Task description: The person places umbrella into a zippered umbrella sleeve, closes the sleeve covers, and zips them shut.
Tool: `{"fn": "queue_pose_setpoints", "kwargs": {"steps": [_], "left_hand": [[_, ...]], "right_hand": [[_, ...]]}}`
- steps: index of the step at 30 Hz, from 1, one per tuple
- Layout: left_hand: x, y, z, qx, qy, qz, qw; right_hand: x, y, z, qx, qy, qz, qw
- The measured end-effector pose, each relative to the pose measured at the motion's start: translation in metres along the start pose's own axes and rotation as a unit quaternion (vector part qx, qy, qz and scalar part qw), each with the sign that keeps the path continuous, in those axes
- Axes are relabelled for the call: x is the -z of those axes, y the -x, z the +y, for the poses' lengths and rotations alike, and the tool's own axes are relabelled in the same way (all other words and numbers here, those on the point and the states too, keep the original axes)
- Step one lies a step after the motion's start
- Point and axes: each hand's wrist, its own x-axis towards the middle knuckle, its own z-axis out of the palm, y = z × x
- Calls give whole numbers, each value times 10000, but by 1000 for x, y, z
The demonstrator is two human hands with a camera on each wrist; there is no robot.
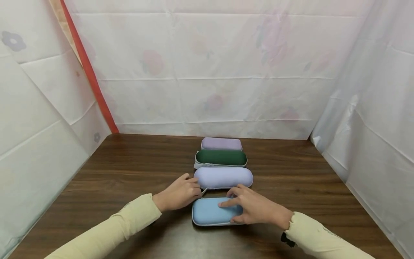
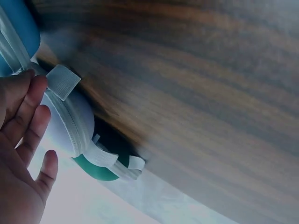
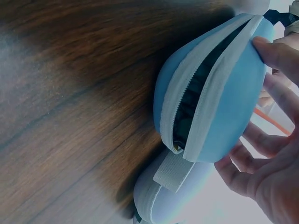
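Observation:
A light blue zippered hard case (image 1: 210, 211) lies flat on the table, nearest the person. My right hand (image 1: 257, 208) holds its right end, the thumb at the near edge and the other fingers over the top and far side. In the right wrist view, the blue case's zipper (image 3: 205, 84) is parted at that end, with a dark inside showing. My left hand (image 1: 179, 192) is at the case's far left corner, thumb and forefinger pinched together at the zipper; the pull itself is mostly hidden. A lavender case (image 1: 223, 177) lies just beyond, close to the left fingertips.
Behind the lavender case a dark green case (image 1: 221, 157) and a mauve case (image 1: 221, 143) continue the row. The brown wood-grain table (image 1: 145, 154) meets hanging white flowered sheets (image 1: 207, 64) at the back and sides. A red strip (image 1: 90, 72) runs down the left corner.

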Motion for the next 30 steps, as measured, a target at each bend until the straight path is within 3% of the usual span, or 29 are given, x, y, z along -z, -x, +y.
{"fn": "queue_pose_setpoints", "kwargs": {"steps": [10, 19, 30], "left_hand": [[3, 15, 0, 250, 202, -174, 9993], [5, 26, 3, 248, 399, 196, 9987], [12, 40, 25, 939, 1014, 299, 9900]], "right_hand": [[-6, 3, 1, -143, -227, 251, 9993], [-6, 3, 0, -336, -140, 328, 9988], [-10, 4, -1, -551, -98, 450, 9974]]}}
